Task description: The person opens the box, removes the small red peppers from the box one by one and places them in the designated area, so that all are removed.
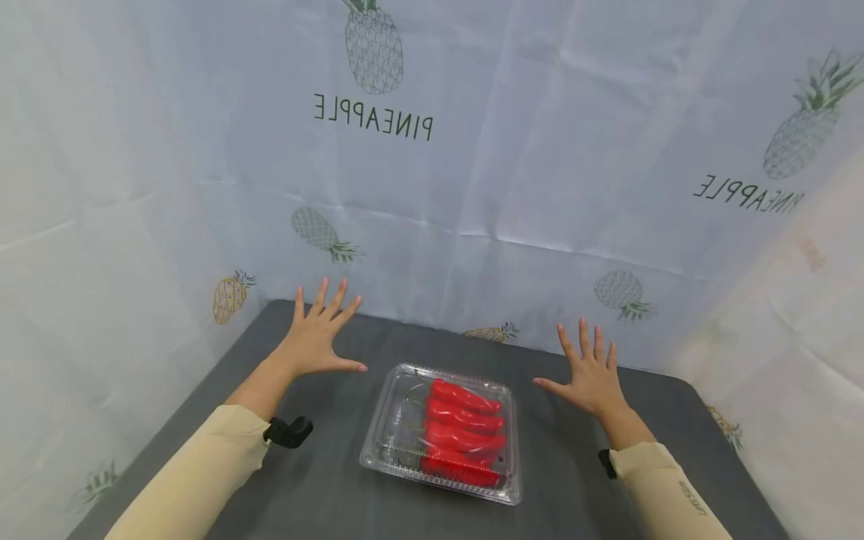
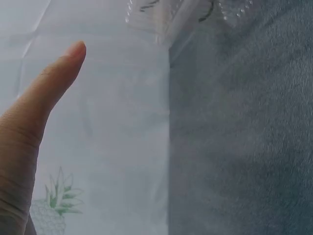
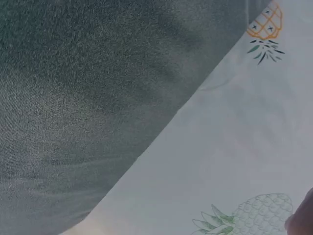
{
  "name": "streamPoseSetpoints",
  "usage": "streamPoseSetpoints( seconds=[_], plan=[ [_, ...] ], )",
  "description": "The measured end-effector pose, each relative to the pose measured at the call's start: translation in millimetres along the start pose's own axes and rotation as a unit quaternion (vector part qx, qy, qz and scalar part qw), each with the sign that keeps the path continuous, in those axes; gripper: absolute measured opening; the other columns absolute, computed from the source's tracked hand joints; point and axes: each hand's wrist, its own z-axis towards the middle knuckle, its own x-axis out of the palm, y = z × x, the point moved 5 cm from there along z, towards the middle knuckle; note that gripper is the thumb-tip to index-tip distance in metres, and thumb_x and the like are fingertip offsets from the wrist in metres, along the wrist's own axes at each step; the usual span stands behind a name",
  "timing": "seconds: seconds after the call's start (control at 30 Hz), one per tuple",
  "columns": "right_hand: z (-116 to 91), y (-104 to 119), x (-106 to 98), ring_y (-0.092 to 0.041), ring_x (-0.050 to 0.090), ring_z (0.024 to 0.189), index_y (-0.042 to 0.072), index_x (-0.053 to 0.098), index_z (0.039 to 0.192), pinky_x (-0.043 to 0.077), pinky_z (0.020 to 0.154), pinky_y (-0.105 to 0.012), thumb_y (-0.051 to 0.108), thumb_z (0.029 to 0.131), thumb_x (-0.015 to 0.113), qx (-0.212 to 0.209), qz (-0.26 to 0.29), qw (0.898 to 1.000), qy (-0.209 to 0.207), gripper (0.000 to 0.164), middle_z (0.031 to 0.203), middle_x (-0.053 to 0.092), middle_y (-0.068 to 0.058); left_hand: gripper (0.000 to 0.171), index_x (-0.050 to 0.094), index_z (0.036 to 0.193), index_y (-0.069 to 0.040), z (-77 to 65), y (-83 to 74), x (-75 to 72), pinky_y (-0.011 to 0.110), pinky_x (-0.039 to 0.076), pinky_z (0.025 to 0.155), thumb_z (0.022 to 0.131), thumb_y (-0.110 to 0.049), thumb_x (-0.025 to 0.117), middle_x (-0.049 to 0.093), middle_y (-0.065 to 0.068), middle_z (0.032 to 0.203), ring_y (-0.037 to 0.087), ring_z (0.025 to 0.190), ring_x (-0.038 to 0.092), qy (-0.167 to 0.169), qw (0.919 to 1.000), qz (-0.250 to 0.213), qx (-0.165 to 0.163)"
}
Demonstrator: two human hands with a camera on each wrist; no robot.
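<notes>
Spreading fingers wide with the left grip (image 1: 313, 341) over the table (image 1: 324, 480), holding nothing. Going right, seeing a clear box (image 1: 394, 427) in the middle, with red peppers (image 1: 466, 437) side by side inside. Looking all packed, perhaps, with little left to do, but being hard to tell for sure. Sitting right of the left grip and left of the right grip (image 1: 594, 384), between them and touching neither. Ending at the right, spreading fingers wide there too, holding nothing.

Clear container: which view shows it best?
The head view, with the whole container and its red peppers in frame. The left wrist view cuts it off at the top; the right wrist shows none I can identify.
</notes>
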Motion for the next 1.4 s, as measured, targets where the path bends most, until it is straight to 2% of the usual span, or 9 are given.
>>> streamPoseSetpoints(
  seconds=[0.27,0.47,0.53,0.7,0.77,0.97,1.1,1.23,1.4],
  plan=[
    [-18,9,-3,-0.039,-0.016,0.141,0.023,0.005,0.151,-0.004,0.108,-0.068,0.066,0.073,0.062,0.001,0.053,0.998,-0.030,0.105,0.156,-0.017,-0.012,0.120,0.005,0.151,-0.021,-29.5,-23.4,11.6,0.065,-0.014,0.108,0.062,-0.069,0.069,-0.007,0.012,0.157,0.038,0.142,-0.013,-0.022,0.9914,-0.129,0.004],
    [-45,26,-6,-0.042,-0.018,0.139,0.021,0.001,0.151,-0.005,0.105,-0.071,0.057,0.076,0.066,0.024,0.130,0.991,-0.029,0.106,0.155,-0.020,-0.012,0.126,-0.003,0.150,-0.013,-67.3,-56.2,28.2,0.034,-0.020,0.114,0.063,-0.054,0.078,-0.006,0.014,0.157,0.026,0.144,-0.011,-0.039,0.9563,-0.290,-0.005],
    [-55,35,-7,-0.046,-0.017,0.138,0.022,-0.001,0.151,-0.005,0.103,-0.073,0.052,0.077,0.068,0.029,0.171,0.984,-0.029,0.106,0.154,-0.020,-0.015,0.128,-0.005,0.150,-0.014,-79.0,-66.8,32.8,0.037,-0.013,0.117,0.063,-0.048,0.081,-0.006,0.014,0.157,0.027,0.144,-0.009,-0.037,0.9423,-0.332,-0.015],
    [-78,59,-5,-0.050,-0.019,0.136,0.022,-0.004,0.151,-0.012,0.099,-0.074,0.035,0.079,0.072,0.030,0.307,0.951,-0.023,0.105,0.154,-0.018,-0.019,0.127,-0.008,0.150,-0.020,-97.8,-85.0,40.1,0.072,0.016,0.101,0.064,-0.037,0.084,-0.002,0.018,0.157,0.049,0.139,0.003,-0.039,0.9173,-0.394,-0.046],
    [-86,68,-3,-0.049,-0.019,0.136,0.024,-0.003,0.151,-0.008,0.097,-0.077,0.028,0.078,0.074,0.041,0.353,0.935,-0.013,0.106,0.155,-0.017,-0.018,0.125,-0.007,0.150,-0.019,-101.4,-90.7,41.0,0.075,0.019,0.097,0.064,-0.033,0.084,-0.001,0.018,0.157,0.042,0.141,0.003,-0.051,0.9100,-0.409,-0.045],
    [-107,88,8,-0.050,-0.003,0.139,0.031,0.001,0.150,0.011,0.091,-0.081,0.021,0.074,0.078,0.093,0.419,0.903,0.010,0.109,0.157,-0.007,-0.015,0.118,0.001,0.150,-0.006,-109.0,-105.5,46.5,0.072,0.023,0.097,0.067,-0.025,0.082,0.005,0.022,0.155,0.010,0.141,0.001,-0.093,0.8936,-0.438,-0.031],
    [-118,102,19,-0.052,0.002,0.138,0.026,0.004,0.151,0.010,0.094,-0.079,0.012,0.075,0.076,0.094,0.471,0.877,0.012,0.105,0.156,-0.003,-0.020,0.117,0.001,0.150,-0.009,-113.4,-111.9,57.4,0.069,0.024,0.098,0.068,-0.028,0.082,0.008,0.024,0.154,0.012,0.138,0.005,-0.083,0.8883,-0.449,-0.047],
    [-126,112,30,-0.052,0.002,0.137,0.017,0.009,0.151,0.009,0.099,-0.075,0.008,0.074,0.075,0.097,0.509,0.855,0.011,0.102,0.155,0.000,-0.024,0.115,0.000,0.150,-0.006,-117.2,-117.6,68.1,0.069,0.023,0.099,0.070,-0.028,0.081,0.007,0.027,0.153,0.043,0.136,0.012,-0.059,0.8802,-0.466,-0.067],
    [-134,118,40,-0.052,0.003,0.136,0.010,0.010,0.150,0.010,0.102,-0.072,0.008,0.072,0.076,0.121,0.518,0.847,0.014,0.103,0.154,0.001,-0.026,0.115,0.001,0.150,-0.008,-120.2,-122.8,77.1,0.065,0.022,0.103,0.070,-0.027,0.081,0.009,0.025,0.154,0.042,0.137,0.013,-0.040,0.8725,-0.478,-0.094]
  ],
)
